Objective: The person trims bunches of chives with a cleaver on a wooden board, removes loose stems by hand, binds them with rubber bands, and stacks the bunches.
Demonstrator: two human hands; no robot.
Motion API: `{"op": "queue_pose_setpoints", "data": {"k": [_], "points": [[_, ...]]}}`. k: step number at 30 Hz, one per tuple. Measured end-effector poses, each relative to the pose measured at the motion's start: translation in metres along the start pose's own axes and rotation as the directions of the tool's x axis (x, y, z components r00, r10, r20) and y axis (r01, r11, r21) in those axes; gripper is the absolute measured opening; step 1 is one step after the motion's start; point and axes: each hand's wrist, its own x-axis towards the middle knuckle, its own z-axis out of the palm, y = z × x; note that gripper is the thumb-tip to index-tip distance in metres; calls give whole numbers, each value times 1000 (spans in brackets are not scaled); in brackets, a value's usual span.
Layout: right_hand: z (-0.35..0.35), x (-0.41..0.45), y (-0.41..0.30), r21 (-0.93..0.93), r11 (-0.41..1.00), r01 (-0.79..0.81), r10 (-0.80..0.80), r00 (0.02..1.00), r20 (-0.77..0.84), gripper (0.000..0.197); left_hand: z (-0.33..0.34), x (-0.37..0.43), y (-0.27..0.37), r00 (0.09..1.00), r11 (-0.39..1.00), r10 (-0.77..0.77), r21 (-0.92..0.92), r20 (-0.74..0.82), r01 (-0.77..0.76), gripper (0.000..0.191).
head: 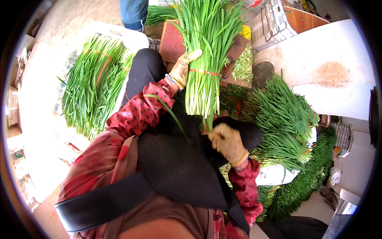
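Observation:
My left hand (181, 70), in a soiled yellowish work glove, grips the side of a thick bunch of garlic chives (201, 94). An orange band (206, 72) ties the bunch around its stems, with the pale cut ends facing me and the green leaves fanning away. Just below those ends, my gloved right hand (228, 143) has its fingers curled at the tip of a single chive leaf (212, 112) that hangs out of the bunch. A loose leaf (171, 112) lies across my left sleeve and dark apron (182, 170).
Banded chive bunches (92, 86) lie in a white container at left. More bunches (277, 116) are piled at right, above a heap of darker greens (301, 182). Ahead, chopped stem bits (243, 67) cover a board beside a red block (171, 41). A person's jeans leg (134, 15) stands beyond.

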Motion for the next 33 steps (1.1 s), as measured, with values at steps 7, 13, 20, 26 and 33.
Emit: {"op": "queue_pose_setpoints", "data": {"k": [7, 13, 20, 26, 33], "points": [[10, -143, 103, -830, 466, -306, 671, 733, 107, 29, -9, 29, 20, 982, 924, -187, -335, 27, 185, 49], [-34, -7, -1, -572, 820, 31, -317, 856, -408, 66, -5, 21, 16, 969, 892, -223, -377, 110, 248, 60], [-47, 62, -51, -229, 799, 557, -602, 743, -292, 31, 33, 1, 26, 990, 956, -86, -270, 111, 114, 56], [-35, 73, 51, -489, 869, 79, -363, 772, -521, 99, 25, 25, 32, 922, 931, -115, -282, 371, 230, 59], [-39, 124, 2, 494, 501, 710, -453, 702, -550, 72, 120, -4, 12, 710, 769, -308, -274, 633, 577, 65]]}}
